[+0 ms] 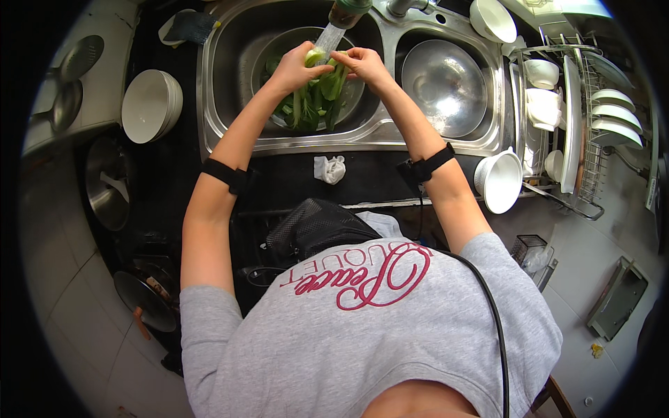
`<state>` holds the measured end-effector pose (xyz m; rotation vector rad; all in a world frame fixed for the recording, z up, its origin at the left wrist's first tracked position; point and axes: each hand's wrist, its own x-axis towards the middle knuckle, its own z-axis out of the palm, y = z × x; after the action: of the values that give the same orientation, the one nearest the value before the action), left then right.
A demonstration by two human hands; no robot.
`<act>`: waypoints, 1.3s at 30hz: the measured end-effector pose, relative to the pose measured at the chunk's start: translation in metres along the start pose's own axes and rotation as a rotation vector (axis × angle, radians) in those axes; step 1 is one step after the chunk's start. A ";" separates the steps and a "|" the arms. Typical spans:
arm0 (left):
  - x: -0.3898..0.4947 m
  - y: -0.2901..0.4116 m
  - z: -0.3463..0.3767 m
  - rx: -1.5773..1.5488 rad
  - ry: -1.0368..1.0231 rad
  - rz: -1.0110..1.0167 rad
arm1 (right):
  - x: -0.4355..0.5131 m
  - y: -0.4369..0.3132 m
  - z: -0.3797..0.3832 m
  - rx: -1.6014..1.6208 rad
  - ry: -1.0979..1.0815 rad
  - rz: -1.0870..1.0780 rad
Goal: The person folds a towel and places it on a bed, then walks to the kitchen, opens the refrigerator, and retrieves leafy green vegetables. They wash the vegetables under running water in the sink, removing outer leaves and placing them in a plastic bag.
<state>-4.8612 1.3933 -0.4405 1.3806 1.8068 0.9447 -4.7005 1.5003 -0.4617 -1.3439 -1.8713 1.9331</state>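
Note:
Over the left sink bowl, my left hand grips the pale base of a leafy green vegetable. Opposite it, my right hand pinches a green leaf stalk between thumb and fingers. Water streams from the tap head down between both hands. Below them, more leafy greens lie in a round metal basin inside the sink. My fingers and the leaves hide part of the basin.
An upturned metal bowl fills the right sink bowl. Stacked white bowls stand left of the sink. A crumpled white cloth or tissue lies in front. On the right are a white colander and a dish rack with crockery.

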 end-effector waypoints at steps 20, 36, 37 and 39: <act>0.012 -0.008 -0.016 0.071 -0.376 0.159 | -0.002 -0.007 -0.007 -0.554 -0.164 -0.637; 0.010 -0.026 0.002 -0.516 -0.176 0.008 | -0.005 0.000 0.002 0.271 -0.209 -0.432; 0.010 -0.027 0.005 -0.485 -0.167 -0.014 | -0.007 0.002 0.003 0.341 -0.166 -0.359; 0.009 -0.028 0.008 -0.434 -0.152 -0.025 | -0.009 0.007 0.007 0.326 -0.130 -0.371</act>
<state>-4.8697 1.3978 -0.4692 1.1195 1.3996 1.1075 -4.6966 1.4876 -0.4639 -0.7368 -1.6182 2.0445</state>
